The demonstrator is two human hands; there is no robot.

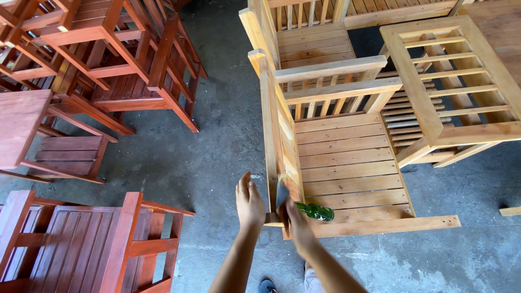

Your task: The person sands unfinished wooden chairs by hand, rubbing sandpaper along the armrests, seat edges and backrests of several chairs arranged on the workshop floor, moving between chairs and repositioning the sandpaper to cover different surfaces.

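Observation:
An unstained pale wooden armchair (pixel 347 163) stands in front of me on the concrete floor. My right hand (pixel 293 217) is at the chair's near left corner, closed on a small grey object (pixel 281 192) that rests against the side rail; blur hides what it is. Beside it, my left hand (pixel 249 203) hovers over the floor with flat, slightly spread fingers, just left of the chair's arm and holding nothing. A green glass bottle (pixel 316 211) lies on its side on the seat slats, right next to my right hand.
A second pale chair (pixel 315 43) and a pale slatted frame (pixel 450 81) stand behind and to the right. Red-brown stained chairs (pixel 108 65) are stacked at the upper left, with another (pixel 92 244) at the lower left. Grey concrete floor (pixel 206 152) runs between them.

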